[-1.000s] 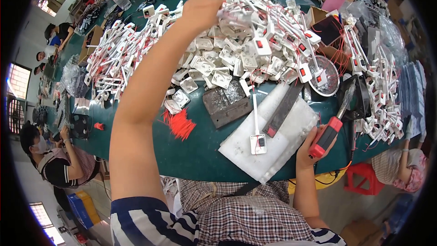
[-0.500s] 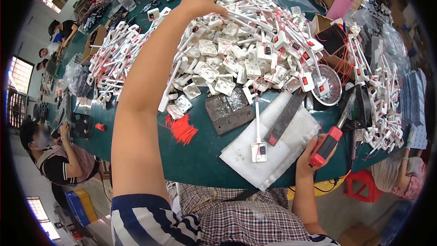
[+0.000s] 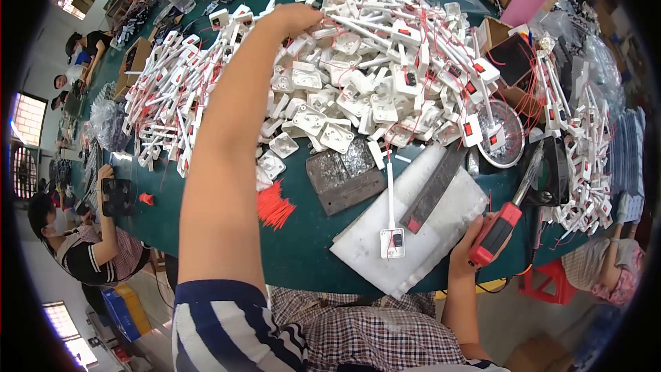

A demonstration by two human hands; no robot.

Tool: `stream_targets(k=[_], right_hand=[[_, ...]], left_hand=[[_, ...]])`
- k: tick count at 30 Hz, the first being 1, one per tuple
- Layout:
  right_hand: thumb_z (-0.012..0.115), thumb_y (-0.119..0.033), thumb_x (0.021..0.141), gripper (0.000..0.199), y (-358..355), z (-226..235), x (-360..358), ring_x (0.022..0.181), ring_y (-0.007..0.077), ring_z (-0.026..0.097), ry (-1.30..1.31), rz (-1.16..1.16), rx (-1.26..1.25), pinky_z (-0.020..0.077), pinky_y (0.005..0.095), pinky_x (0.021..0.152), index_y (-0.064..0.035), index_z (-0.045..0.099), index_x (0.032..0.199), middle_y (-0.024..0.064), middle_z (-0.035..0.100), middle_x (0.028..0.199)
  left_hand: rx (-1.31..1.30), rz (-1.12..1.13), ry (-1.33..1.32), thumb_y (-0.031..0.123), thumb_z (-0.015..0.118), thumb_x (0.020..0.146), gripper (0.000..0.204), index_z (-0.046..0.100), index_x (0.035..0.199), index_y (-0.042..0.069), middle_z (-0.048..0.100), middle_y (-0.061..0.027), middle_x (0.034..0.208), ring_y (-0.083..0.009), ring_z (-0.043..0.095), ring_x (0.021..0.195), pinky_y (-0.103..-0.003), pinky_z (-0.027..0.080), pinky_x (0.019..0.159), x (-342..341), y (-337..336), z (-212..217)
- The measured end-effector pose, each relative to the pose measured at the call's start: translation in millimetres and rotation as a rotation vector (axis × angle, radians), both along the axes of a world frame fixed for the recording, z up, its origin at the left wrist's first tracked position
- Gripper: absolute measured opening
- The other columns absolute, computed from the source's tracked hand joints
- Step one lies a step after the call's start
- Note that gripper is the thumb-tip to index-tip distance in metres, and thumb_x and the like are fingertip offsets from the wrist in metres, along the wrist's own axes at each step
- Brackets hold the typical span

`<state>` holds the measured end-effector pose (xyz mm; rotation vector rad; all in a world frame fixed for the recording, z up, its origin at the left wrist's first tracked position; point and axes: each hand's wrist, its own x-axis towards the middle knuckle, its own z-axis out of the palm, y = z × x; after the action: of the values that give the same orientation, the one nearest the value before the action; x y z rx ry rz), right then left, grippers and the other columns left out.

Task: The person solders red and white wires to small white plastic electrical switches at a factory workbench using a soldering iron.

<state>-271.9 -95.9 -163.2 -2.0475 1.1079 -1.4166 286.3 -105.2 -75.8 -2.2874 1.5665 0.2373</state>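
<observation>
My left hand [image 3: 300, 19] reaches over the large pile of white plastic switch housings [image 3: 337, 62], its fingers bunched and turned down among the parts. Whatever they hold, if anything, is hidden. In my right hand [image 3: 465, 251] is a red-and-black soldering iron [image 3: 497, 234], its metal tip pointing up and away. A white foam block [image 3: 365, 248] lies in front of me. On it rest a white switch box [image 3: 392, 242] with a long stem and red wires, and a dark flat bar [image 3: 435, 189]. Beside the foam sits a dark metal block [image 3: 344, 182] with silvery residue.
Red wire pieces [image 3: 277, 205] lie on the green table [image 3: 303, 248]. A round wire-mesh bowl [image 3: 506, 141] and a black fan [image 3: 547, 172] stand to the right. Finished-looking switch stems [image 3: 162, 96] heap at left. A pink cup [image 3: 525, 0] stands far right; co-workers sit at left.
My left hand has lowered into the pile, and its spread fingers have drawn together. My right hand stays by the foam with the soldering iron. A co-worker at left has moved an arm toward a black fan.
</observation>
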Motion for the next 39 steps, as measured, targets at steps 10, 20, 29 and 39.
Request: stream_targets(k=[10, 20, 29, 39], right_hand=[[0.062, -0.002, 0.097, 0.026, -3, -1, 6, 0.089, 0.0164, 0.058, -0.052, -0.002, -0.043, 0.0489, 0.0301, 0.080, 0.0025, 0.052, 0.120, 0.0093, 0.057, 0.103], [0.064, 0.002, 0.095, 0.022, -8, 6, 0, 0.085, 0.0137, 0.058, 0.002, 0.078, 0.005, 0.0494, 0.0275, 0.077, 0.0025, 0.054, 0.114, 0.0076, 0.060, 0.098], [0.065, 0.002, 0.094, 0.025, -10, 2, 1, 0.089, 0.0146, 0.060, -0.093, 0.079, 0.015, 0.0509, 0.0284, 0.081, 0.0030, 0.053, 0.116, 0.0088, 0.061, 0.102], [0.066, 0.001, 0.094, 0.025, -8, 2, -1, 0.091, 0.0155, 0.061, -0.049, 0.070, -0.018, 0.0514, 0.0294, 0.083, 0.0032, 0.054, 0.116, 0.0088, 0.061, 0.102]], left_hand=[[-0.260, 0.443, 0.628, 0.048, 0.061, 0.090, 0.040, 0.070, 0.112, 0.016, 0.055, 0.0027, 0.079, -0.0096, 0.049, 0.071, -0.032, 0.042, 0.062, -33, 3, -10], [-0.141, 0.390, 0.884, 0.056, 0.059, 0.088, 0.053, 0.074, 0.114, 0.011, 0.070, -0.0098, 0.107, -0.0231, 0.063, 0.103, -0.042, 0.049, 0.091, -52, 33, 42], [-0.168, 0.272, 0.603, 0.056, 0.060, 0.084, 0.059, 0.068, 0.101, 0.000, 0.068, -0.0138, 0.085, -0.0245, 0.067, 0.080, -0.043, 0.053, 0.076, -194, 99, 74], [-0.269, 0.199, 0.055, 0.043, 0.050, 0.092, 0.053, 0.068, 0.118, 0.001, 0.070, -0.0210, 0.119, -0.0375, 0.068, 0.107, -0.046, 0.052, 0.093, -73, 41, -3]])
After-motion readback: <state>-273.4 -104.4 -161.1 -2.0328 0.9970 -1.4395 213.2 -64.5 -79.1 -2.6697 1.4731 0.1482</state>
